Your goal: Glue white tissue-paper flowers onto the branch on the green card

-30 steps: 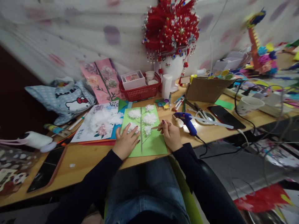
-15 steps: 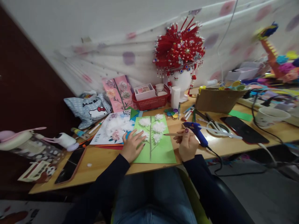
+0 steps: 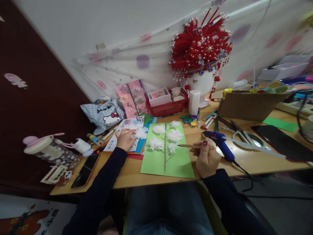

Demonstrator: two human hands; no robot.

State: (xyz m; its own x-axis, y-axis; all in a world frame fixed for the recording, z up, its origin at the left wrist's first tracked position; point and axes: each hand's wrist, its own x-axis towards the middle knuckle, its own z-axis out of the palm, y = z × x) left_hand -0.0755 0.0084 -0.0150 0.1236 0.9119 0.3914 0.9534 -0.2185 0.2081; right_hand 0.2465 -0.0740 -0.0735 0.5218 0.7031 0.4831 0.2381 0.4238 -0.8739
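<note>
On the green card (image 3: 152, 165), a grey-brown stem (image 3: 165, 156) is drawn, with several white ruffled flowers (image 3: 175, 135) around it. My right hand (image 3: 207, 158) grips a pencil (image 3: 192, 147), its dark tip close to the lower right flower. Over the white printed sheet (image 3: 110, 144) to the left lies my left hand (image 3: 126, 139), its fingers apart and slightly bent. Beside its fingertips is a loose white ruffled piece (image 3: 141, 133); what is under the palm is hidden. A blue glue gun (image 3: 221, 145) lies just beyond my right hand.
Scissors (image 3: 246, 137) and a black phone (image 3: 276, 140) lie at the right, near a cardboard box (image 3: 249, 107). Behind the card stand a red basket (image 3: 168, 109) and a red beaded headdress (image 3: 201, 45). Another phone (image 3: 85, 171) and a bottle (image 3: 53, 150) are at the left.
My left hand has left the green card and moved left onto the white sheet. The right hand still holds the pencil by the card. The view has shifted slightly.
</note>
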